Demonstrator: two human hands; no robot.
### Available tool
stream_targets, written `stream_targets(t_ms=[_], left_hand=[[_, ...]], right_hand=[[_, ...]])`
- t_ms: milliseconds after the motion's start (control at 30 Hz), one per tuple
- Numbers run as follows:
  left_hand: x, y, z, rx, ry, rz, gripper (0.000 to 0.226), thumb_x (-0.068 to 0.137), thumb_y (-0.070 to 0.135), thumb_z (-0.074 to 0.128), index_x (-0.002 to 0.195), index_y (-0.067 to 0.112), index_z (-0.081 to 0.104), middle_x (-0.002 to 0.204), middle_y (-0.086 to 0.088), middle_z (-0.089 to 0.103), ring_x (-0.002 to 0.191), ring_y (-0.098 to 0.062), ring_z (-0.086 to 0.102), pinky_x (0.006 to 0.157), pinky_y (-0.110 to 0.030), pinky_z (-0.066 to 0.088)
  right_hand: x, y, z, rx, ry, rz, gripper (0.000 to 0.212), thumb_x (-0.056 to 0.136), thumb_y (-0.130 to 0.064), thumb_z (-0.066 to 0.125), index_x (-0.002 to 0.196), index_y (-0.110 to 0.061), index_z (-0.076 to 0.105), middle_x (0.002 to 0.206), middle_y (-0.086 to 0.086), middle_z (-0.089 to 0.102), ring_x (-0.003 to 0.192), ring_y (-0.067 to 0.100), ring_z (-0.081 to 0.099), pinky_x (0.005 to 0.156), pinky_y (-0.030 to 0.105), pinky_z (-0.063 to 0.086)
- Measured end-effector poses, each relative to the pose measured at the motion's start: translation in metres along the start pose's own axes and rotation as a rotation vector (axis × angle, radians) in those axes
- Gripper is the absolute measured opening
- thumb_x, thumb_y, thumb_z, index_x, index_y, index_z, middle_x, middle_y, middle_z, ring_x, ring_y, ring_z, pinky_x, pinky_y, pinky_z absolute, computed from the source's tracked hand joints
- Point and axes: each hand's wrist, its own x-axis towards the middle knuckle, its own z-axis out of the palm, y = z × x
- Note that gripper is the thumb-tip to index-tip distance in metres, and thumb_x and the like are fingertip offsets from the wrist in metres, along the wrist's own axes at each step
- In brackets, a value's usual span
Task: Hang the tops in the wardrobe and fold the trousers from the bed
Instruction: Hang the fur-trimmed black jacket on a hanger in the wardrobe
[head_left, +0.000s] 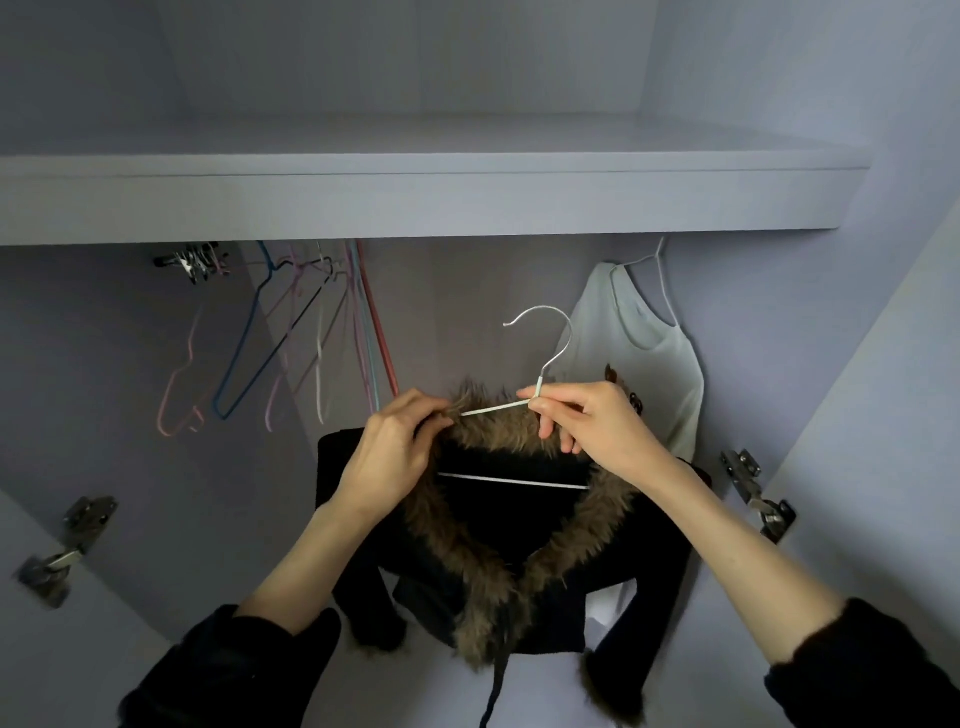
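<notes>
The black top (519, 525) with a brown fur collar (498, 431) is on a white hanger (540, 374), held up in front of the open wardrobe (415, 197), below its shelf. The right hand (587, 421) pinches the hanger at the base of the hook. The left hand (395, 447) grips the fur collar at the hanger's left arm. Behind, a white top (639, 364) hangs on the right side, and empty coloured hangers (291, 338) hang on the left.

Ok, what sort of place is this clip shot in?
Looks like the inside of an open wardrobe, likely in a home: empty hangers and a white top hang beneath a shelf, with a door hinge at the side.
</notes>
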Motion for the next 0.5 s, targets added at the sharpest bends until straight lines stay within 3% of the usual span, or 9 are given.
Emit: stream_targets(t_ms=[167, 233, 367, 500], left_hand=[[0.002, -0.006, 0.001, 0.004, 0.083, -0.105, 0.01, 0.087, -0.007, 0.056, 0.092, -0.005, 0.065, 0.087, -0.01, 0.06, 0.078, -0.014, 0.054, 0.072, 0.0, 0.032], [0.003, -0.008, 0.001, -0.002, 0.068, -0.107, 0.01, 0.087, -0.007, 0.056, 0.092, -0.005, 0.064, 0.086, -0.006, 0.058, 0.078, -0.014, 0.054, 0.072, 0.003, 0.032], [0.008, -0.006, 0.008, -0.006, 0.032, -0.084, 0.012, 0.087, -0.004, 0.058, 0.097, -0.004, 0.065, 0.088, -0.006, 0.06, 0.082, -0.019, 0.058, 0.075, -0.008, 0.037], [0.014, -0.002, 0.018, 0.018, 0.041, -0.123, 0.016, 0.087, 0.001, 0.06, 0.101, -0.001, 0.067, 0.095, -0.011, 0.065, 0.092, -0.024, 0.06, 0.082, -0.021, 0.041]], right_hand=[[0.003, 0.001, -0.02, -0.04, -0.172, 0.125, 0.014, 0.091, -0.012, 0.059, 0.085, -0.023, 0.066, 0.064, -0.006, 0.067, 0.059, 0.01, 0.061, 0.06, 0.02, 0.051], [-0.001, 0.007, -0.033, 0.102, -0.315, 0.209, 0.015, 0.093, -0.009, 0.055, 0.092, -0.01, 0.069, 0.071, -0.001, 0.069, 0.068, 0.011, 0.064, 0.066, 0.021, 0.052], [-0.006, 0.015, -0.044, 0.513, -0.462, 0.436, 0.022, 0.095, -0.005, 0.046, 0.101, 0.0, 0.067, 0.077, 0.008, 0.068, 0.08, 0.02, 0.069, 0.068, 0.023, 0.056], [-0.011, 0.022, -0.046, 0.578, -0.448, 0.434, 0.023, 0.091, 0.004, 0.047, 0.1, -0.002, 0.067, 0.076, 0.005, 0.066, 0.081, 0.02, 0.069, 0.07, 0.023, 0.055]])
